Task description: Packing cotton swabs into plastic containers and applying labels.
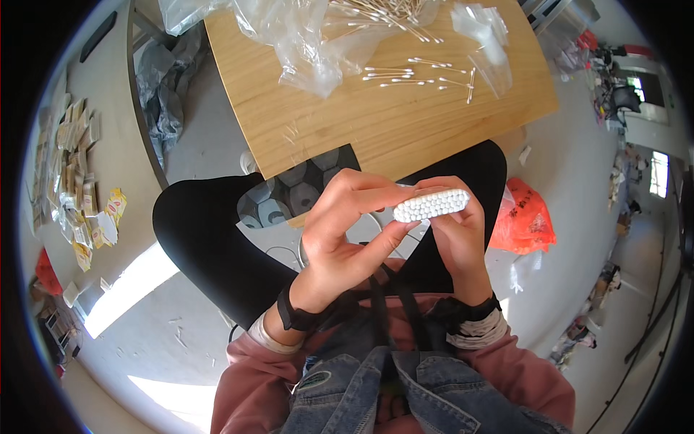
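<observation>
A tightly packed bundle of cotton swabs (431, 206) is held up above my lap, its white tips facing me. My left hand (343, 231) pinches the bundle's left end between thumb and fingers. Around its right side curl the fingers of my right hand (463, 228). Something thin and clear seems to edge the bundle, but I cannot tell whether it is a bag. Beyond my hands, loose cotton swabs (390, 74) lie scattered on the wooden table (311, 126), with a larger heap (394, 14) at the far edge.
Clear plastic bags (300, 50) cover the table's far left, and small clear bags (484, 36) lie far right. A red plastic bag (524, 220) sits on the floor to the right. On the left table (119, 155) are several packed bundles (79, 159).
</observation>
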`<control>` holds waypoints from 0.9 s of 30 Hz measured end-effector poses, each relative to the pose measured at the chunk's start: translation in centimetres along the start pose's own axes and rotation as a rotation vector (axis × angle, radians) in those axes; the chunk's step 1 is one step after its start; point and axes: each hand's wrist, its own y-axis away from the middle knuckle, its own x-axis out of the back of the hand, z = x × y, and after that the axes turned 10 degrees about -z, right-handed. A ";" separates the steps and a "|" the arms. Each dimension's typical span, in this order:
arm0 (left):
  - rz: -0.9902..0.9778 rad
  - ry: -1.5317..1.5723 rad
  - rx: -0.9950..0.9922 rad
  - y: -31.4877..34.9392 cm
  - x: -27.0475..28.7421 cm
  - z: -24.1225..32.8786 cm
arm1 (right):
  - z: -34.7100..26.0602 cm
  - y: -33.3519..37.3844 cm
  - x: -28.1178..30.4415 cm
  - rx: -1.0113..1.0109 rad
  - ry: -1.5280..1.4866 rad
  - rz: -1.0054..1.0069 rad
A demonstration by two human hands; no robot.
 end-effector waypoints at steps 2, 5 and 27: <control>-0.005 0.002 0.003 0.0 -0.2 0.2 | 0.2 0.0 -0.1 -0.008 -0.109 0.014; -0.012 -0.022 -0.015 0.1 -0.3 0.1 | 0.9 -0.1 -0.3 0.003 -0.166 0.070; 0.036 0.037 0.065 -0.1 -1.2 0.2 | -0.8 -1.1 -3.5 0.084 -0.077 0.426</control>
